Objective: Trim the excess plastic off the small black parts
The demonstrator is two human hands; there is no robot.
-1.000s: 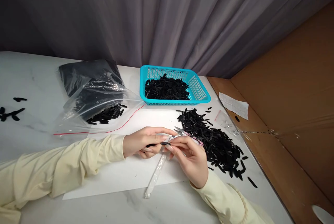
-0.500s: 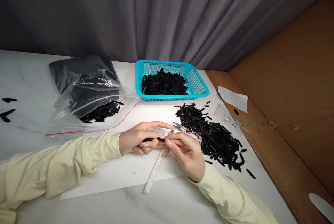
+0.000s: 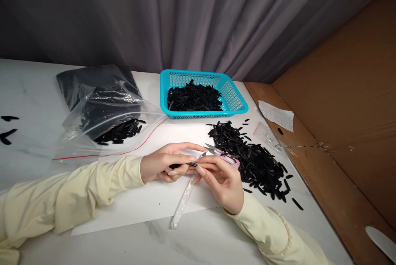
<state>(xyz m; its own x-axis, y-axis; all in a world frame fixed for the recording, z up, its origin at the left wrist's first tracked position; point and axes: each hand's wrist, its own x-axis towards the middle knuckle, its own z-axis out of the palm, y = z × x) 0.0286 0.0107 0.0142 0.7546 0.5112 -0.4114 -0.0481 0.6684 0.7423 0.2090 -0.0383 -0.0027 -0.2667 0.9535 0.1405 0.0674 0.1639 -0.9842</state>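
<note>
Over the white sheet [image 3: 123, 207], both hands meet around a small narrow black strip [image 3: 192, 164]. My left hand [image 3: 163, 161] is closed, pinching the strip between thumb and fingers, with more black material showing under its thumb. My right hand [image 3: 225, 182] grips the strip's other end with thumb and fingertips. Below them lies a slim white stick-like tool in clear wrap [image 3: 182, 207], its upper end partly hidden by the hands. Pink-handled scissors [image 3: 232, 160] rest just beyond my right hand, against a heap of black strips [image 3: 260, 166].
A turquoise basket [image 3: 204, 114] holding black strips stands at the back. Left of it lies a clear zip bag [image 3: 77, 137] with a dark sheet and loose strips. A few strips [image 3: 8, 135] lie far left. Cardboard [image 3: 340, 71] and a paper slip [image 3: 276, 116] are at right.
The strip between the fingers has turned slightly and now shows a shinier face. Both hands stay in nearly the same place; the other objects have not moved.
</note>
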